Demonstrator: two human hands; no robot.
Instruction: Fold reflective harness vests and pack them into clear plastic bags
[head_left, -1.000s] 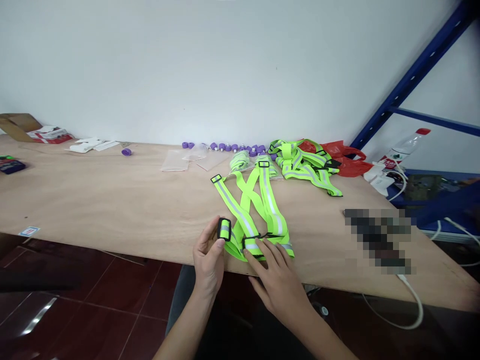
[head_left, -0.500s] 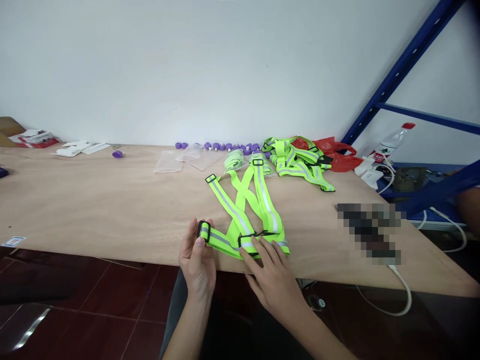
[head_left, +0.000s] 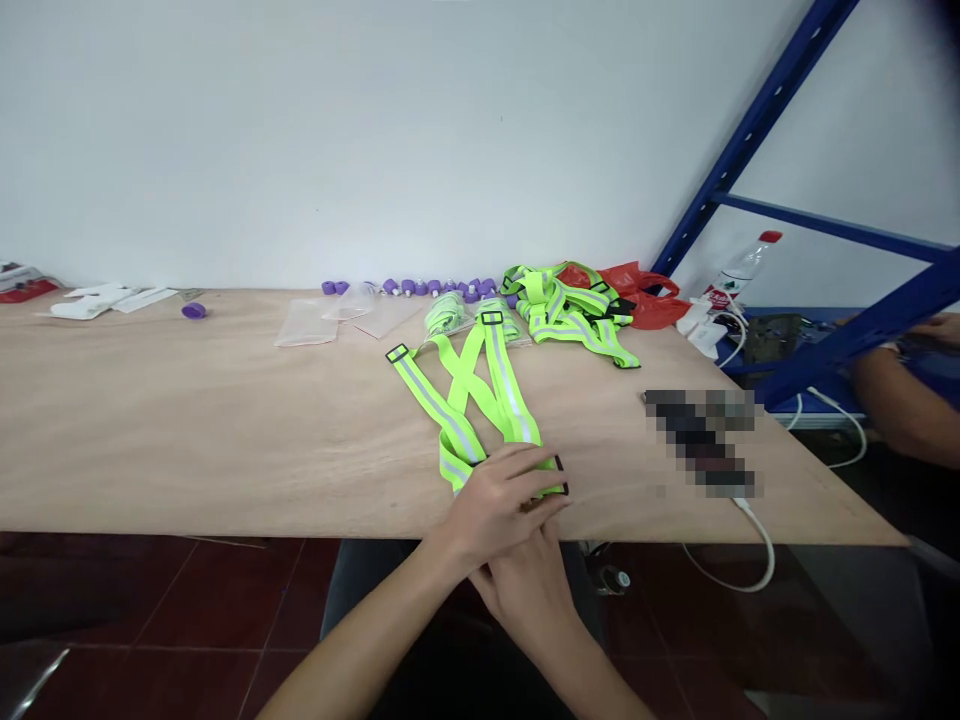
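Observation:
A neon-yellow reflective harness (head_left: 504, 375) with grey stripes and black buckles lies spread on the table, its straps crossing in the middle. My left hand (head_left: 491, 505) reaches across to the right over the harness's near end, its fingers curled on a folded strap. A black buckle (head_left: 561, 476) shows just beyond those fingertips. Below it, at the table's front edge, is my right hand (head_left: 529, 570). The left hand covers the right hand's fingers, so their grip is hidden.
A heap of similar harnesses (head_left: 570, 310) lies by a red plastic bag (head_left: 641, 295). Purple caps (head_left: 435, 288), rolled straps (head_left: 445, 313) and clear bags (head_left: 307, 323) line the back. Blue frame bars (head_left: 735, 150) rise at right, near a bottle (head_left: 739, 270) and another person's arm (head_left: 904, 400).
My left hand has swung right with the strap's buckled end, folding it over the harness. It now lies over my right hand. The view has turned slightly right.

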